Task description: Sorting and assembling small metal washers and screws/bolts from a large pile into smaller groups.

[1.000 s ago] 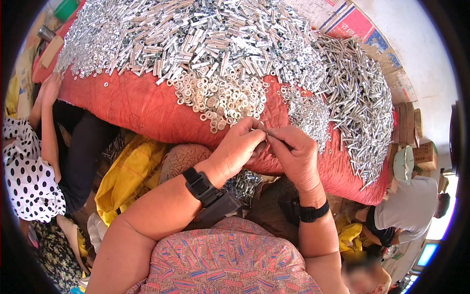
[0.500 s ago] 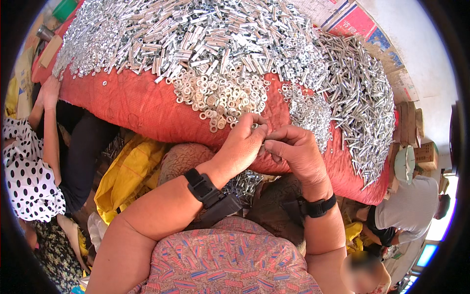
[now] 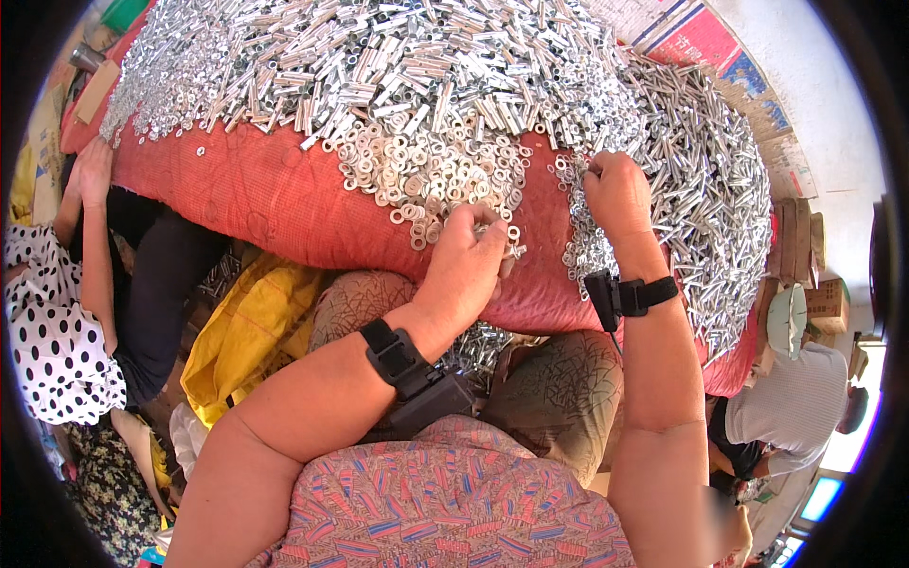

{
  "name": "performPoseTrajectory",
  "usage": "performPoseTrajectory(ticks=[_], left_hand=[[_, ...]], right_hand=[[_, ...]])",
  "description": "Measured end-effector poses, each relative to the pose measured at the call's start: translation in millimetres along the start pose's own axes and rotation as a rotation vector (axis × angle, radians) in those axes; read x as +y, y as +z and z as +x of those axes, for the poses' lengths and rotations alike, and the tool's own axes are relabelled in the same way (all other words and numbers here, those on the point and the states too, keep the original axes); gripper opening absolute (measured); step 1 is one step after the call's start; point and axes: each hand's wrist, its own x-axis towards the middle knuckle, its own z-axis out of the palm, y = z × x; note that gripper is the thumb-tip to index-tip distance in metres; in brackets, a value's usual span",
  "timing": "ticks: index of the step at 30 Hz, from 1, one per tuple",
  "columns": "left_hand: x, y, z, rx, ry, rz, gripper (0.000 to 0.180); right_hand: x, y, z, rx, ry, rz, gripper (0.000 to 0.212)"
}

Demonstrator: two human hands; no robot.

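Observation:
My left hand is closed around a small metal bolt, whose bright end sticks out past the thumb. It is just in front of a heap of flat washers on a red woven sack. Farther right, my right hand has its fingers bent together at the upper end of a pile of small shiny nuts or rings. Whatever those fingertips hold, if anything, is hidden. Thin metal bolts or pins lie heaped just right of that hand.
Metal sleeves cover the sack's far side, with tiny nuts at far left. A person in a dotted top works at the left. A yellow sack lies below. Another person sits at right near cardboard boxes.
My right hand has left my left hand and moved up and right to the pile of small nuts or rings. My left hand stays near the washers, still holding the bolt.

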Motion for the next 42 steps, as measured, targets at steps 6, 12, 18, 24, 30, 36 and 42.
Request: performPoseTrajectory(ticks=[6,12,18,24,30,36,42], left_hand=[[-1,1,-1,0.018,0.020,-0.101,0.018],[-1,1,-1,0.038,0.026,-0.118,0.016],[-2,1,-2,0.041,0.012,-0.065,0.016],[-6,-3,1,-0.028,0.055,0.018,0.013],[-8,-5,4,-0.048,0.157,0.182,0.014],[-8,-3,-1,-0.087,0.306,0.319,0.017],[-12,-1,-4,-0.135,0.347,0.214,0.017]], right_hand=[[-19,-26,-25,0.171,-0.096,0.396,0.009],[-37,-30,-56,0.158,-0.127,0.505,0.009],[-67,-56,-92,-0.077,-0.174,0.841,0.010],[-72,-57,-100,-0.145,-0.133,0.932,0.011],[-75,-62,-108,-0.162,-0.032,1.086,0.015],[-72,-66,-119,-0.254,0.044,1.052,0.006],[-75,-63,-125,-0.183,0.017,0.808,0.018]])
